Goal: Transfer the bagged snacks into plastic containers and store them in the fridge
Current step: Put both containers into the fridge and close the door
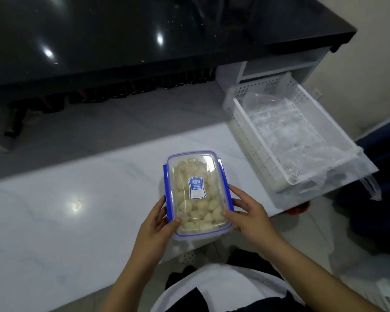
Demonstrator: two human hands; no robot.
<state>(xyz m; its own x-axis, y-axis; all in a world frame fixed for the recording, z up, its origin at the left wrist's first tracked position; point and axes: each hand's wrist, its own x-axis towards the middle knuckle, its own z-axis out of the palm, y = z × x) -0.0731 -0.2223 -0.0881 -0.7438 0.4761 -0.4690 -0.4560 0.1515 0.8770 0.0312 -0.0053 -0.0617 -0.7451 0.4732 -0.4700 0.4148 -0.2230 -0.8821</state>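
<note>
A clear plastic container (197, 192) with a blue-edged lid and blue side clips is full of pale round snacks and carries a blue label on top. It sits at the near edge of the white marble counter (77, 199), its near end past the edge. My left hand (157, 224) grips its left side with the thumb on the lid. My right hand (245, 212) grips its right side, thumb on the lid near the clip.
A white perforated basket (245, 122) holding crumpled clear plastic bags stands at the counter's right end, on a thin plastic bag that overhangs the edge. A black glossy raised countertop (144, 30) runs along the back. A dark blue object (383, 176) stands at the right.
</note>
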